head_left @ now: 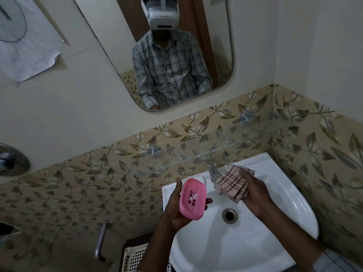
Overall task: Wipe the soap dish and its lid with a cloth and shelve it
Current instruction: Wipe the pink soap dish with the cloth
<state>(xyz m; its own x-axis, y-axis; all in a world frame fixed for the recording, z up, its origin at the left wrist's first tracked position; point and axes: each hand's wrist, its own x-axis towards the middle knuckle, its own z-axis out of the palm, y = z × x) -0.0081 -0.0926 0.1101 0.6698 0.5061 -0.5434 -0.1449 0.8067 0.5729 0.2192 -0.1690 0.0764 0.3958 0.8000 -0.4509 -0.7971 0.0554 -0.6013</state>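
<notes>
My left hand [174, 211] grips a pink soap dish [192, 199] over the left side of the white sink, its slotted inside turned up toward me. A folded pink cloth with dark checks [233, 185] sits in my right hand [255, 195], held above the basin beside the tap. Cloth and dish are apart, with a gap of about a hand's width. No separate lid shows; I cannot tell whether the pink piece is the dish or its lid.
White sink [275, 232] with drain [229, 215] and tap [212, 169] below. A glass shelf [196, 154] on two metal pegs runs along the leaf-patterned tiles under a mirror [176, 55]. A slotted basket [135, 258] and a metal handle [100, 242] lie lower left.
</notes>
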